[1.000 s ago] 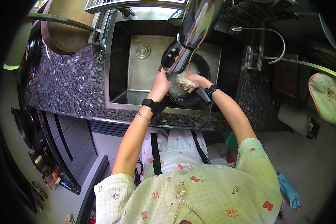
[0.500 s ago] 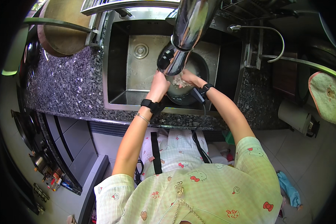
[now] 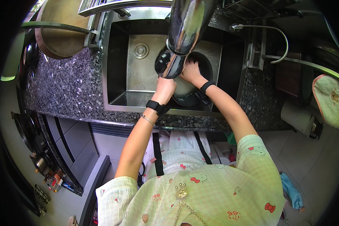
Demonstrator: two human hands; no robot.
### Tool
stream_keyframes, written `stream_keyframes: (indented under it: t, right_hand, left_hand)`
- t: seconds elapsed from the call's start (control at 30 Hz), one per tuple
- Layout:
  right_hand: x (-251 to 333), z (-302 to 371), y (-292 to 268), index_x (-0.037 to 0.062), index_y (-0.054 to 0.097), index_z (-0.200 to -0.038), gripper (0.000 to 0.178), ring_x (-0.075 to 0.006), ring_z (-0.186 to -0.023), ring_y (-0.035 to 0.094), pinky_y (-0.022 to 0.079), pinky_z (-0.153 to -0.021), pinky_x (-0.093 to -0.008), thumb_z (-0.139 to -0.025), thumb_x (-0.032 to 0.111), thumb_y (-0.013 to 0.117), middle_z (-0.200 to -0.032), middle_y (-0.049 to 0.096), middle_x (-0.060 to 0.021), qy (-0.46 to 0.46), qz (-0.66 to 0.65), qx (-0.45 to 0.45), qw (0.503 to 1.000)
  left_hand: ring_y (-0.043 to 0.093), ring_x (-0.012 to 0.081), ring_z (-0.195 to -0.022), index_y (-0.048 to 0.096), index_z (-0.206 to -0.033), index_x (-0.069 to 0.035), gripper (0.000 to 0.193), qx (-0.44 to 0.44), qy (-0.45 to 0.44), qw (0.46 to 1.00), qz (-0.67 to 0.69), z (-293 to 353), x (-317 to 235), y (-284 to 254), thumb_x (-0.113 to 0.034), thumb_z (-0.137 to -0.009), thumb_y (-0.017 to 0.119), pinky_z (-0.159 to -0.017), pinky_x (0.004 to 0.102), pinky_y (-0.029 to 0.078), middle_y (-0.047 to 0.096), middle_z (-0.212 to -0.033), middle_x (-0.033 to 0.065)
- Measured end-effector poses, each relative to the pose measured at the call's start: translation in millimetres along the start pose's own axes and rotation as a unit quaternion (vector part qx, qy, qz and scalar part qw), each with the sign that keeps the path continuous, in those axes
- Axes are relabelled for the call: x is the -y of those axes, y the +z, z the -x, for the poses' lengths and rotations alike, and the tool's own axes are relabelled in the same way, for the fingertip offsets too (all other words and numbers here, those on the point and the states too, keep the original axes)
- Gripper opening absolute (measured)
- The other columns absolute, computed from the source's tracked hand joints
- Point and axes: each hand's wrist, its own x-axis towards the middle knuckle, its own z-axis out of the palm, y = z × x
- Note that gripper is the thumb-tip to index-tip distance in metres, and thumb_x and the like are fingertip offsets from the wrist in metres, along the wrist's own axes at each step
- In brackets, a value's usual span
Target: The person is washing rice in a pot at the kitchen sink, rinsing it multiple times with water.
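In the sink's right half sits a dark round bowl (image 3: 205,64) holding cloudy water. My right hand (image 3: 192,72) reaches down into it near its far side. Its fingers point away from me and look slightly apart, with nothing visible in them. My left hand (image 3: 165,90) is at the bowl's left edge, and its fingers are hidden beneath the tap. The thick shiny tap (image 3: 186,34) hangs over the bowl and covers part of it. No food shows in the bowl from here.
A steel sink (image 3: 139,73) with a round drain (image 3: 141,51) surrounds the bowl. Speckled dark counter (image 3: 67,86) lies left, with a round wooden board (image 3: 60,28) behind. A thin curved spout (image 3: 278,41) and a hanging towel (image 3: 329,98) are on the right.
My right hand has moved away from me, toward the bowl's far side. The pale, pinkish lumpy food seen by it earlier is out of sight. My left hand has shifted slightly right and nearer.
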Motion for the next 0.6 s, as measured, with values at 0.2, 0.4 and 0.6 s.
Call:
stream_keyframes:
  t: [0.2,0.4,0.6]
  right_hand:
    - [-9,0,15,0.0044,0.065,-0.097,0.048,-0.0312,-0.096,0.059,0.044,-0.086,-0.0427,-0.070,0.043,0.064,-0.101,0.063,-0.0155,0.129,-0.170,0.247,0.945]
    - [-9,24,42,0.0028,0.053,-0.120,0.064,-0.0254,-0.107,0.054,0.041,-0.089,-0.0357,-0.076,0.049,0.056,-0.120,0.055,-0.0139,0.168,-0.520,0.475,0.690]
    - [19,28,47,0.0053,0.053,-0.112,0.041,-0.0216,-0.096,0.059,0.047,-0.083,-0.0375,-0.087,0.037,0.047,-0.106,0.061,-0.0092,0.122,-0.720,0.474,0.492]
  left_hand:
    - [0.061,0.0383,-0.074,0.028,-0.137,-0.007,0.082,-0.038,0.048,0.998,0.016,-1,0,0,0.015,-0.060,0.043,-0.054,0.0386,0.053,0.059,-0.089,0.0295]
    - [0.062,0.0341,-0.061,0.029,-0.137,-0.007,0.080,0.022,-0.036,0.998,0.041,-1,-5,-4,0.015,-0.061,0.043,-0.045,0.0362,0.051,0.060,-0.088,0.0277]
    - [0.064,0.0352,-0.073,0.029,-0.137,-0.011,0.080,0.052,-0.097,0.992,0.056,0,-3,-7,0.013,-0.063,0.048,-0.058,0.0389,0.053,0.060,-0.093,0.0287]
